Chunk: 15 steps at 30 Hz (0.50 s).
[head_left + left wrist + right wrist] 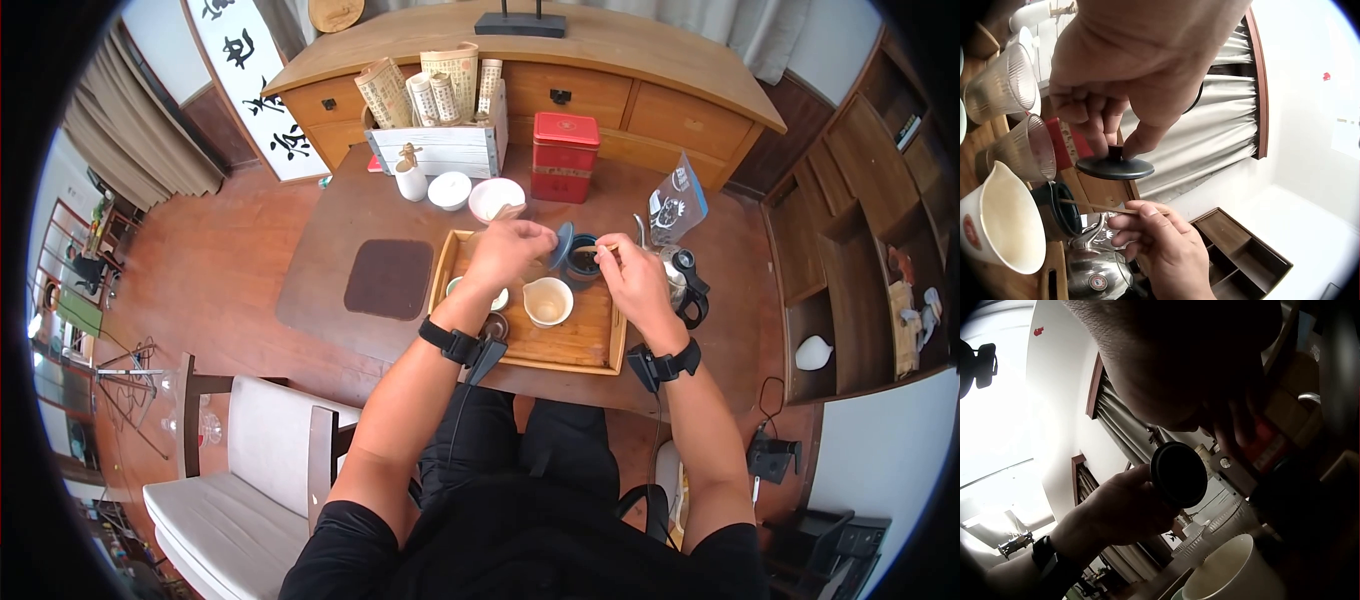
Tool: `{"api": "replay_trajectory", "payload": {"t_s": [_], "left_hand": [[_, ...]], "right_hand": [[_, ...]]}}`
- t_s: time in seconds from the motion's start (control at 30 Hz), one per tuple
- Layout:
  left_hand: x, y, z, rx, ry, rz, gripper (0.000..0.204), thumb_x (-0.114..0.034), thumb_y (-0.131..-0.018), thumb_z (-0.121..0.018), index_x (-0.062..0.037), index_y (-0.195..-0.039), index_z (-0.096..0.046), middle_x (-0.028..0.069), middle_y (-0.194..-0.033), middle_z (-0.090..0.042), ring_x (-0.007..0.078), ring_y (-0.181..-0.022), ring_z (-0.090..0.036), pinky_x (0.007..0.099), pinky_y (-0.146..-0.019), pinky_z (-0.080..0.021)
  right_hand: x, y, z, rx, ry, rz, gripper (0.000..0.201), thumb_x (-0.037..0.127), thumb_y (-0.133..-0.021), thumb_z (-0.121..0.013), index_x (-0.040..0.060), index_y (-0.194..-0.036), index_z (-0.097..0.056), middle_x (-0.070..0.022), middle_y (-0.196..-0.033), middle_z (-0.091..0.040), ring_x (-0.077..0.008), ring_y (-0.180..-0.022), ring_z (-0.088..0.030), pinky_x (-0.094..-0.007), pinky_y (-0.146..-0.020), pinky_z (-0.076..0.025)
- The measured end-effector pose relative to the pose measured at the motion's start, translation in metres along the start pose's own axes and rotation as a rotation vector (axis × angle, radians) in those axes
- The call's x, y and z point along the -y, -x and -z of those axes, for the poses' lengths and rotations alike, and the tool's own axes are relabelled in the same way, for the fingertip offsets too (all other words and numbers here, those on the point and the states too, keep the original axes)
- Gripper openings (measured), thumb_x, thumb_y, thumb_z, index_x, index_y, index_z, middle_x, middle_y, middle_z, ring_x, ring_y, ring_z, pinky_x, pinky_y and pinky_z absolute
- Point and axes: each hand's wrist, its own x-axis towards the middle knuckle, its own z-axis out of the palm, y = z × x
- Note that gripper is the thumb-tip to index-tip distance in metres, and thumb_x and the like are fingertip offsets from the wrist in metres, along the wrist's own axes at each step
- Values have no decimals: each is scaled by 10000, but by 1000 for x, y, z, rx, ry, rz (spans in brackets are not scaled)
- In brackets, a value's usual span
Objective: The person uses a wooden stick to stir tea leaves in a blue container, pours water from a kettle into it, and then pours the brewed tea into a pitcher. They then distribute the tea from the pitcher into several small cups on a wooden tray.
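Observation:
My left hand pinches the small knob of a round dark blue lid between thumb and fingers. The lid is held up off a dark blue pot, whose mouth is uncovered. From the other side my right hand pinches a thin wooden stick, its far end at the mouth of the pot. A white spouted pitcher with pale insides stands on the wooden tray, nearer to me than the pot. Two ribbed clear glasses stand beside the pitcher in the left wrist view.
Right of the tray stands a steel kettle with a black handle, a clear bag behind it. A red tin, white bowls and a white crate of paper rolls line the back. A dark mat lies left.

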Motion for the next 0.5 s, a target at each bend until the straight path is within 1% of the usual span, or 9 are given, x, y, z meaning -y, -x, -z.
{"api": "replay_trajectory", "payload": {"t_s": [0.17,0.23,0.37,0.47,0.5], "left_hand": [[-1,2,2,-18,-48,-25,279,-181,-972,-801,42,-1139,-801,62,-1014,-805,101,-911,-720,271,-848,-569],[-3,4,1,-17,-37,-24,275,-177,-971,-800,42,-1138,-801,61,-1014,-805,102,-913,-720,270,-851,-568],[-7,6,-2,-13,-22,-21,271,-172,-971,-796,43,-1136,-801,61,-1015,-804,102,-921,-718,272,-859,-569],[-3,4,0,0,3,-26,264,-165,-973,-793,43,-1136,-801,63,-1019,-804,104,-924,-718,272,-862,-570],[-2,4,0,0,4,-26,264,-165,-973,-793,43,-1136,-801,63,-1019,-804,104,-924,-718,272,-862,-570]], "right_hand": [[-1,3,8,36,25,-40,173,211,-1043,-662,59,-1115,-698,-175,-881,-755,-383,-792,-735,-467,-708,-565],[8,2,12,-21,-18,-23,166,202,-1041,-664,59,-1118,-697,-169,-893,-760,-380,-803,-736,-469,-713,-567],[6,2,5,-35,-17,24,162,197,-1039,-666,57,-1115,-696,-173,-899,-760,-382,-809,-735,-470,-713,-567],[0,4,0,-19,-14,15,161,196,-1038,-666,57,-1112,-696,-179,-889,-755,-390,-804,-732,-474,-710,-565],[-1,5,1,21,-5,8,159,193,-1037,-667,56,-1110,-697,-183,-883,-754,-393,-802,-732,-476,-709,-564]]}}
